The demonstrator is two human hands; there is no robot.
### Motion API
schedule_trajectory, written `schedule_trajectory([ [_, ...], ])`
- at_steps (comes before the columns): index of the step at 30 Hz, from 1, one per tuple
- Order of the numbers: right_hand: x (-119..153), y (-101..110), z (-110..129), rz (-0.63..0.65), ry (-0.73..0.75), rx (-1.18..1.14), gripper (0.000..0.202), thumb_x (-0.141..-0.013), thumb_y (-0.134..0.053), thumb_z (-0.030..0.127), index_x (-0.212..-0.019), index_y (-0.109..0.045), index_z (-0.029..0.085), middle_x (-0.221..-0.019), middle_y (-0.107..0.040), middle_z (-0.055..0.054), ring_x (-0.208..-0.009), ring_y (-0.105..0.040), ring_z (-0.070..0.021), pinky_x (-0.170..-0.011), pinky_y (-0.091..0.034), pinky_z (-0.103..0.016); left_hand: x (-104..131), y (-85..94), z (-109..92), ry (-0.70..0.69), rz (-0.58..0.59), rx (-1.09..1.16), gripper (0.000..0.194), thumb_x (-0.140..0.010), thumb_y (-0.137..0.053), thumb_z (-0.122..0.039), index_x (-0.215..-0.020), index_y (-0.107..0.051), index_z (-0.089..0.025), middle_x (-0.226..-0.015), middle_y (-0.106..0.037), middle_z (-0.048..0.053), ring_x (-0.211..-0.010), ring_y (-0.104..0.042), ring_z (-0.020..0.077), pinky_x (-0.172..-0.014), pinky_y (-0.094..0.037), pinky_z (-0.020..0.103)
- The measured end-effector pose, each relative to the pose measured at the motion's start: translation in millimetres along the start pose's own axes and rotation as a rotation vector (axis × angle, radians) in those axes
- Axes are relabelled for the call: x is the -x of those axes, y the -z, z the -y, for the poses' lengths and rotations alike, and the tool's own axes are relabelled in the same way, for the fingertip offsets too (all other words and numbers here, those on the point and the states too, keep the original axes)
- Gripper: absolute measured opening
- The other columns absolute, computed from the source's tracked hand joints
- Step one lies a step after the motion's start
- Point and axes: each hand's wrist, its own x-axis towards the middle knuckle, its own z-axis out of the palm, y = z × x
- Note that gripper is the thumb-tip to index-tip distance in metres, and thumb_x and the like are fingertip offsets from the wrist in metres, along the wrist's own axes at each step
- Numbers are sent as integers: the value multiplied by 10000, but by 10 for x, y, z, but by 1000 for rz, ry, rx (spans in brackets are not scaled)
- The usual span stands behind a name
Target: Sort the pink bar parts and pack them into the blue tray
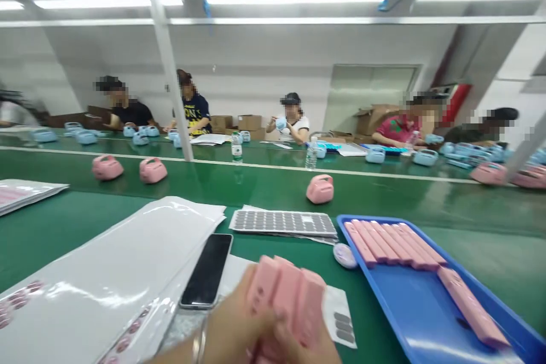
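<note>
Several pink panels (286,296), fanned upright, gripped by both hands (273,333)

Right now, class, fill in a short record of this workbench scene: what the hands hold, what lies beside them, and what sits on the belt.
Hands: left hand and right hand together grip a stack of pink plastic pieces
Left of hands: black phone lying on white sheets
Right of hands: blue tray with a row of pink bars
Ahead: grey sticker sheet
Belt: pink casing
</note>
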Motion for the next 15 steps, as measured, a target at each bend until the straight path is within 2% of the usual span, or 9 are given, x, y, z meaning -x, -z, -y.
schedule_trajectory([
  [2, -223, -536, 79, 172, -72, -105, 693, -592, -764, 524, -1137, -490, 196, -1102, -655, -86, -1050, -609, -288, -870, -528, -385, -12, 636, -191, 67, -113, 16, 649, -648, -688, -476, -1179, -493, -159, -1154, -635, 118, -1100, -564, 297, -937, -457, 388],
  [3, -344, -826, 90, 254, -157, -150, 748, -567, -784, 490, -1163, -444, 193, -1100, -654, -84, -1034, -620, -271, -875, -524, -376, -6, 936, -274, 139, -113, 42, 628, -687, -639, -489, -1196, -477, -160, -1114, -659, 114, -1041, -605, 293, -877, -496, 396],
  [6, -694, -1671, 0, 358, -327, -108, 620, -694, -722, 375, -1188, -404, 177, -1089, -646, -79, -957, -654, -218, -818, -541, -348, 18, 1726, -424, 324, -142, 50, 520, -762, -548, -474, -1148, -516, -127, -914, -720, 117, -853, -680, 290, -716, -551, 385],
  [8, -873, -2109, -128, 383, -406, -19, 498, -793, -650, 335, -1198, -424, 153, -1080, -635, -89, -897, -662, -204, -763, -553, -362, 0, 2140, -413, 409, -175, 20, 464, -807, -479, -469, -1098, -557, -116, -859, -725, 113, -836, -684, 283, -695, -552, 376],
  [11, -1035, -2473, -319, 395, -443, 140, 388, -869, -584, 314, -1205, -474, 155, -1084, -613, -81, -855, -644, -193, -718, -554, -377, -104, 2571, -251, 542, -230, -105, 417, -862, -425, -461, -1000, -604, -110, -816, -709, 99, -786, -680, 234, -706, -544, 389],
  [13, -1090, -2544, -404, 381, -394, 254, 361, -877, -580, 292, -1204, -494, 167, -1121, -594, -76, -898, -626, -199, -755, -541, -394, -201, 2733, -102, 585, -291, -243, 364, -869, -470, -436, -956, -611, -113, -818, -688, 77, -762, -662, 195, -728, -534, 392],
  [15, -1121, -2538, -449, 352, -319, 375, 389, -867, -593, 270, -1228, -480, 178, -1210, -549, -86, -998, -590, -226, -825, -510, -430, -291, 2802, 32, 562, -390, -396, 333, -850, -537, -405, -1015, -593, -122, -909, -670, 70, -807, -645, 191, -761, -524, 402],
])
